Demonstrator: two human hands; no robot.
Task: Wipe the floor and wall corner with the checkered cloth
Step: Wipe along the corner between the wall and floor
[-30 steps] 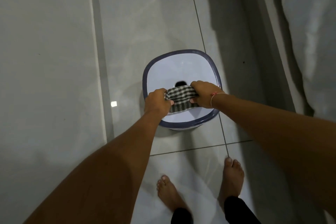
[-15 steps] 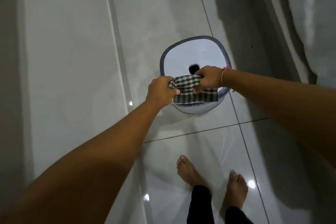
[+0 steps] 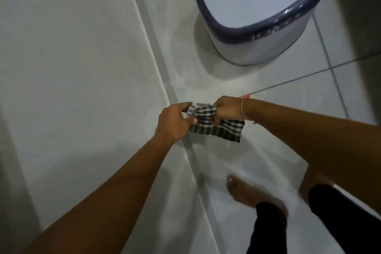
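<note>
The black-and-white checkered cloth (image 3: 218, 128) is bunched between both hands, low over the white tiled floor (image 3: 257, 150). My left hand (image 3: 175, 121) grips its left end, right beside the seam (image 3: 165, 76) where the floor meets the white wall (image 3: 72, 57). My right hand (image 3: 227, 111), with a thin thread bracelet at the wrist, grips the cloth's upper edge; the cloth's lower right corner hangs free below it.
A white plastic stool (image 3: 257, 33) with a dark blue rim and a hole in its seat stands on the floor ahead, close to the wall. My bare feet (image 3: 251, 194) are on the tiles below my hands. Dark grout lines cross the floor at right.
Both hands have lifted the cloth off the stool and carried it down and left to the floor-wall seam. The view has dropped closer to the floor; the stool now lies farther ahead.
</note>
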